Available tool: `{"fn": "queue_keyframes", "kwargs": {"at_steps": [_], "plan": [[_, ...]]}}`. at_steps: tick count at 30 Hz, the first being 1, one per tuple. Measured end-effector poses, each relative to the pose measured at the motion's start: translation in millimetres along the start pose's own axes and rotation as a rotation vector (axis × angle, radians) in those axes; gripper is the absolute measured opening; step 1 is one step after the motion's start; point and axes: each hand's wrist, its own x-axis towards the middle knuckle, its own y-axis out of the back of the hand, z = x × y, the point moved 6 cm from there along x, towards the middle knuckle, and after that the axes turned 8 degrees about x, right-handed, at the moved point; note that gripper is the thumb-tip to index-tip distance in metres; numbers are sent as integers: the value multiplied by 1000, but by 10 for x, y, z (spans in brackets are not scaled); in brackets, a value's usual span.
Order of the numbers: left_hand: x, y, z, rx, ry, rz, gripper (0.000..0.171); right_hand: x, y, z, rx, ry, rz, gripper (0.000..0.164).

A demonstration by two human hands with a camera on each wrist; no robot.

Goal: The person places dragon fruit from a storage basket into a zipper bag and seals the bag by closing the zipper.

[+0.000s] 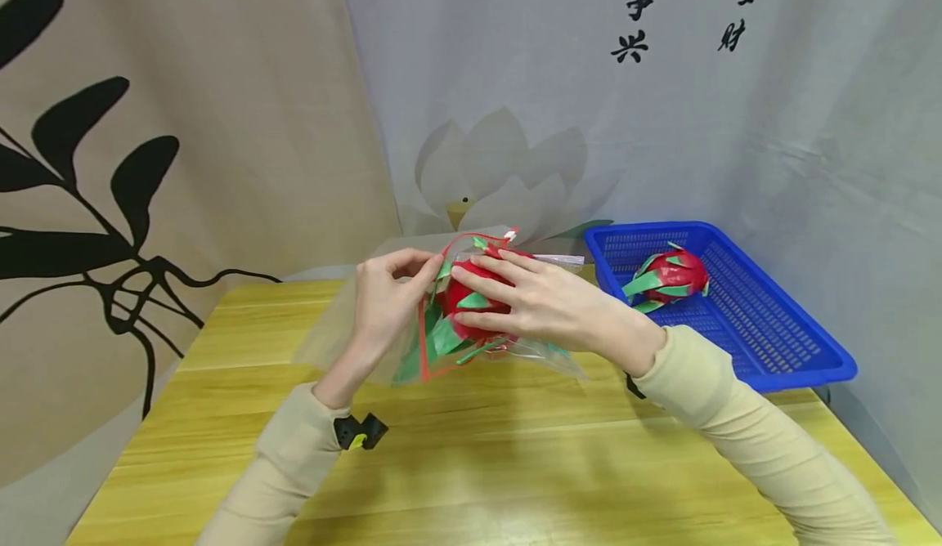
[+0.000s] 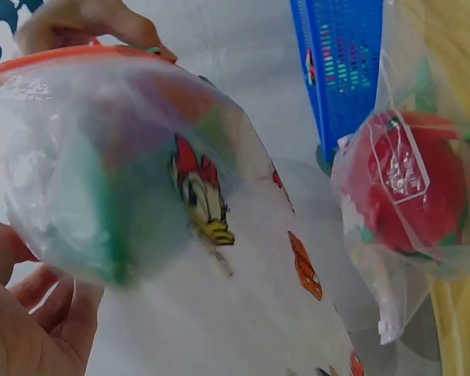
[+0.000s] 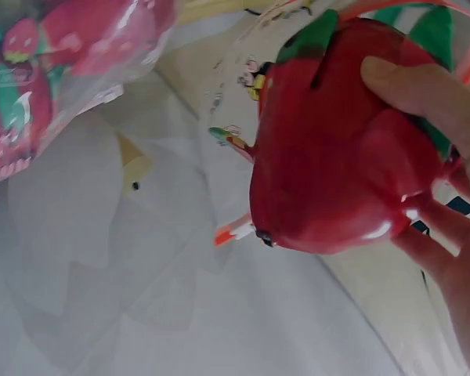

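Maybe halfway there imo; pinching the red-edged zip bag (image 2: 63, 180) with the left hand (image 1: 388, 293), gripping a dragon fruit (image 3: 329, 164) in the right hand (image 1: 548, 301), apparently only partway inside; can spot a bagged fruit (image 2: 415, 192) nearby, plus a loose fruit (image 1: 673, 275) left in the blue basket (image 1: 791, 380).

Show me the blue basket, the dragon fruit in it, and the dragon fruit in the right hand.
Blue basket (image 1: 746, 325), head view: bare inner surface.
Dragon fruit in the basket (image 1: 679, 273), head view: red body.
Held dragon fruit (image 3: 329, 160), right wrist view: smooth red side.
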Motion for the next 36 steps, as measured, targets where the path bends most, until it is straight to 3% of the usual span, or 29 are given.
{"fn": "queue_keyframes", "kwargs": {"at_steps": [5, 8, 13, 16, 22, 27, 29, 34, 36], "plan": [[-5, 54, 0, -16, -29, 59, 16, 81, 1, -39, 74, 6, -53, 50], [-9, 88, 31, -34, -61, 80, 15, 94, -40, -11, 130, -33, -143, 57], [-37, 19, 87, -16, -70, -13, 16, 85, -144, 45, 272, -95, -259, 64], [-67, -34, 72, -7, -26, -82, 18, 80, -180, 70, 361, -107, -242, 62], [-114, -26, 20, -29, 58, -148, 19, 51, -198, 168, 466, -142, -160, 63], [-131, -3, 5, -10, 82, -159, 21, 30, -196, 262, 586, -174, -80, 62], [-136, 2, 8, 39, 71, -148, 20, 28, -190, 292, 631, -188, -61, 59], [-157, -2, -7, 108, 79, -149, 19, 44, -191, 367, 723, -246, -96, 55], [-161, -12, -30, 89, 93, -170, 21, 46, -202, 400, 764, -279, -133, 55]]}}
